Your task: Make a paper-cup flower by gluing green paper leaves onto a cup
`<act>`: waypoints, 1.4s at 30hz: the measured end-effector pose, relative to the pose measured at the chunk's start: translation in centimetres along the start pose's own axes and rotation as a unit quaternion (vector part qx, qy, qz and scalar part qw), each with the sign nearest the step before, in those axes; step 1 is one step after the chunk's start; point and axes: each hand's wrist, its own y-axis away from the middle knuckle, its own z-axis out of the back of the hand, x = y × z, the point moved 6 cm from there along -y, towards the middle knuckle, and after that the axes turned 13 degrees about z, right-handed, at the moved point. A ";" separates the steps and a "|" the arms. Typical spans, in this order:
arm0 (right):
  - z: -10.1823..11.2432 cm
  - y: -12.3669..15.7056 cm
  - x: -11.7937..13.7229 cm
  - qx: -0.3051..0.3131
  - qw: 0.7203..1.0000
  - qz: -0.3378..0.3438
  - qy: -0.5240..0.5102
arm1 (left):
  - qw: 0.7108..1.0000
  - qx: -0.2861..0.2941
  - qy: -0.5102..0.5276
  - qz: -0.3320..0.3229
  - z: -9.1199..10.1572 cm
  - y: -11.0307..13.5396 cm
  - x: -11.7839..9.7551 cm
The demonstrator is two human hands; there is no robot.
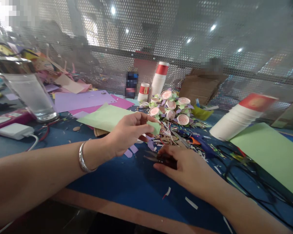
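A grey perforated metal screen [175,39] rises behind the blue tabletop with a wooden front edge [141,182]. From where I stand, the large pale green paper sheet [271,152] lies at the table's right side, beside a stack of white paper cups with red bands [241,112]. A clear glass tumbler of liquid [34,94] stands at the left. Farther back in the middle sits a cluster of round pinkish-faced pieces with green and purple paper tabs [170,115].

The right hand [185,165] is curled around dark-handled metal scissors [151,156], blurred, their blades pointing left above the table. The left hand [132,131] pinches a small light green paper piece [154,127] between thumb and fingers, in front of the cluster. Just below that hand lie small purple paper slips [128,153]; nearer the front edge is a narrow white paper strip [191,203].
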 end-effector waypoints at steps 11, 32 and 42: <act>3.1 1.2 2.7 -0.214 0.949 0.162 0.165 | 0.995 0.075 -0.052 0.039 -1.5 0.5 1.3; 3.1 1.0 2.8 -0.225 0.951 0.174 0.119 | 0.993 0.104 -0.026 0.057 -2.2 0.5 1.9; 3.3 1.0 1.9 -0.245 0.964 0.107 0.011 | 0.994 0.098 -0.004 0.045 -2.1 0.4 1.8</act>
